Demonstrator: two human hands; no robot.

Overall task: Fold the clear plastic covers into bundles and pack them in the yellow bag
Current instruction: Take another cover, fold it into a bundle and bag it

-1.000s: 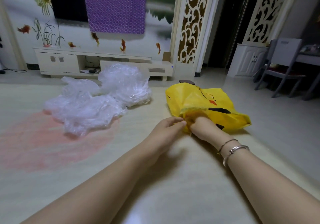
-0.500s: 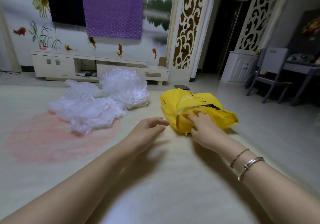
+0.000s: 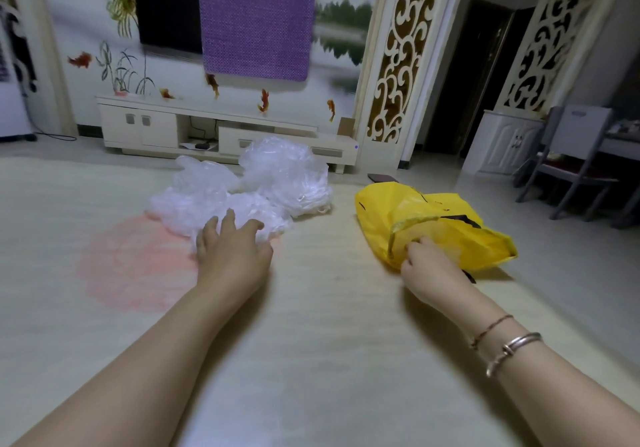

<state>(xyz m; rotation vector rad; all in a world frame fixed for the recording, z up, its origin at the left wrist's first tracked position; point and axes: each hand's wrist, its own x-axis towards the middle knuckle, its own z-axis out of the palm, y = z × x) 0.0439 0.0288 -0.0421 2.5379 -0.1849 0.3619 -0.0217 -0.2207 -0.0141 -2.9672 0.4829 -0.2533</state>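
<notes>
Plastic covers [image 3: 242,190] lie heaped mid-frame, unfolded; your left hand [image 3: 232,252], fingers spread, touches them while your right hand [image 3: 429,266] pinches the yellow bag [image 3: 381,211] open.

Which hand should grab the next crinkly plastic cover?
The left hand. Its spread fingers already reach the near edge of the clear plastic pile, while the right hand is busy pinching the yellow bag at its opening.
</notes>
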